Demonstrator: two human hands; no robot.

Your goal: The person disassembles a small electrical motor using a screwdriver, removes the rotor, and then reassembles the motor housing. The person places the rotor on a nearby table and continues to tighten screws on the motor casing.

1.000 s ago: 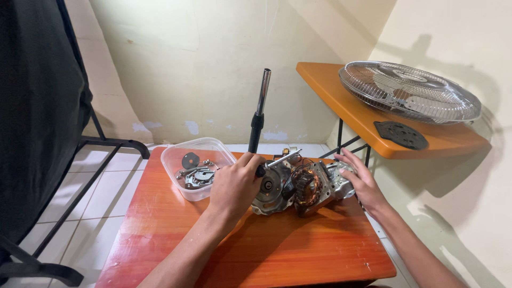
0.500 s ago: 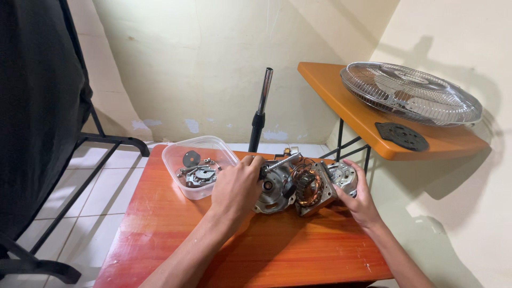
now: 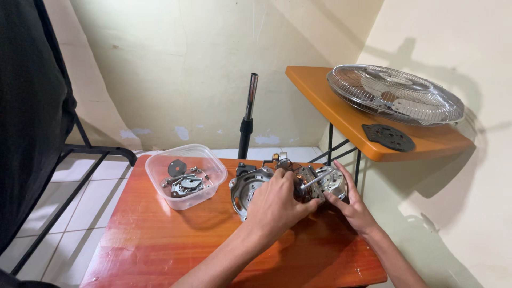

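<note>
Fan motor (image 3: pixel 314 184) gripped by both hands: left (image 3: pixel 277 205) over top, right (image 3: pixel 352 205) apparently cupping side.

A clear plastic tub (image 3: pixel 186 176) holding small metal parts and screws is sitting on the orange table (image 3: pixel 149 240), near its left rear corner. Behind the table a black-and-chrome pole (image 3: pixel 248 114) is standing upright against the pale wall. A wire fan grille (image 3: pixel 394 95) and a black round disc (image 3: pixel 388 137) are lying on the orange shelf (image 3: pixel 330 106) at right, while a black chair (image 3: pixel 37 117) is standing at left.
</note>
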